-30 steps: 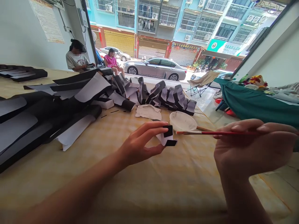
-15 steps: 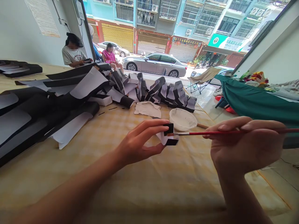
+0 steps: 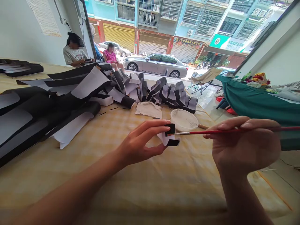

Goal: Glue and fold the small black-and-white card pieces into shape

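Observation:
My left hand (image 3: 142, 139) grips a small folded black-and-white paper piece (image 3: 172, 142) between thumb and fingers, above the cloth. In my right hand (image 3: 246, 145) is a thin red paintbrush (image 3: 199, 132), held level with the fingers closed round its handle. The brush tip reaches in between the black flaps of the paper piece; whether it touches them I cannot tell. Just behind stands a round whitish bowl (image 3: 185, 120), with a wooden handle (image 3: 203, 127) showing at its right. A crumpled white cloth or sheet (image 3: 148, 110) lies left of the bowl.
Large curled black-and-white sheets (image 3: 77, 125) cover the table's left side. Several folded paper pieces (image 3: 164, 92) are heaped along the back. A yellow checked tablecloth (image 3: 112, 187) lies underneath. Past it are a seated person (image 3: 74, 51), a folding chair (image 3: 203, 79) and a green-draped table (image 3: 255, 100).
The brush handle has tilted slightly, its rear end now higher, as my right hand turned a little. My left hand keeps its hold on the paper piece.

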The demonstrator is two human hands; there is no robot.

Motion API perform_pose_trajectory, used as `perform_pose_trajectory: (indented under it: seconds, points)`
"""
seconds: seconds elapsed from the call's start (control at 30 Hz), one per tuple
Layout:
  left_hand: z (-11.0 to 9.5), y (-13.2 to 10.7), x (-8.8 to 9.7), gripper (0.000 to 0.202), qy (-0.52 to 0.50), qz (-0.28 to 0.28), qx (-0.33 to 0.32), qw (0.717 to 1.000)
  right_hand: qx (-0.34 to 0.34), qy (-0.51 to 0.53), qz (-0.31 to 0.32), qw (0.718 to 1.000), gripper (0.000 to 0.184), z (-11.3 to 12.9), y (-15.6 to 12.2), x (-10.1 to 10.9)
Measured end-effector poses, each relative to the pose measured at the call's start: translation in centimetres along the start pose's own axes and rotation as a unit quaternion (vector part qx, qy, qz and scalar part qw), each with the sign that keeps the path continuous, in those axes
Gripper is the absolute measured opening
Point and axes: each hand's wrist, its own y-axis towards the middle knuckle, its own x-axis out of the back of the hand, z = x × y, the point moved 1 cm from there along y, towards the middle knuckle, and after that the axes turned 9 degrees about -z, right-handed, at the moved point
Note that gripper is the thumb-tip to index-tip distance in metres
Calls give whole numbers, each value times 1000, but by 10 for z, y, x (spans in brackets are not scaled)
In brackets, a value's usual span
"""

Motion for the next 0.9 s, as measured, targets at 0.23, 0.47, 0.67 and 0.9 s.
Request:
perform_pose_trajectory:
  seconds: [0.23, 0.47, 0.67, 0.9]
  points:
    - [0, 0, 1, 45, 6, -4, 6, 1000, 3, 30, -54, 998, 10, -4, 10, 7]
    - [0, 1, 0, 45, 2, 0, 4, 1000, -58, 23, 21, 998, 5, 1, 0, 0]
    - [1, -1, 0, 46, 3, -4, 6, 1000, 3, 18, 7, 1000, 7, -2, 13, 10]
    - [0, 1, 1, 46, 6, -3, 0, 1000, -37, 16, 46, 998, 12, 1, 4, 3]
